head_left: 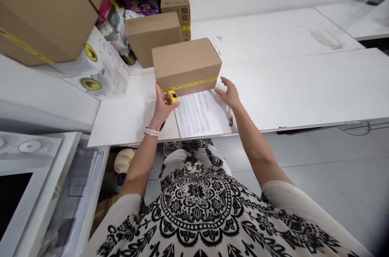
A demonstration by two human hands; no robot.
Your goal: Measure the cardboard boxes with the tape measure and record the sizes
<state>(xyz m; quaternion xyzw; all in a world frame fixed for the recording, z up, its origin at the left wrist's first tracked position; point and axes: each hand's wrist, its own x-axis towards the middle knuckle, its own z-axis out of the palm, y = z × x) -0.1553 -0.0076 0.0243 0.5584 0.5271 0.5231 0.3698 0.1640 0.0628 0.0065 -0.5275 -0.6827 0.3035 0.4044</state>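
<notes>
The cardboard box (pixel 187 60), banded along its near face with yellow tape (pixel 194 84), sits on the white table (pixel 288 91). At its near left corner is the left hand (pixel 161 108), its fingers closed around a yellow tape measure (pixel 172 96) (a pale band (pixel 151 132) circles that wrist). By the box's right end the right hand (pixel 231 93) is held wide, fingers parted and slightly curved, holding nothing; whether a fingertip touches the cardboard, I cannot tell.

Just in front of the box, a printed sheet (pixel 194 117) lies on the table, its far edge hidden by the box. A slim marker-like thing (pixel 231 120) with a dark end lies to the sheet's right, nearer the person than the box. Behind the box, to its left, stands another carton (pixel 154 30); well to its left are white boxes (pixel 112 69) with avocado pictures.
</notes>
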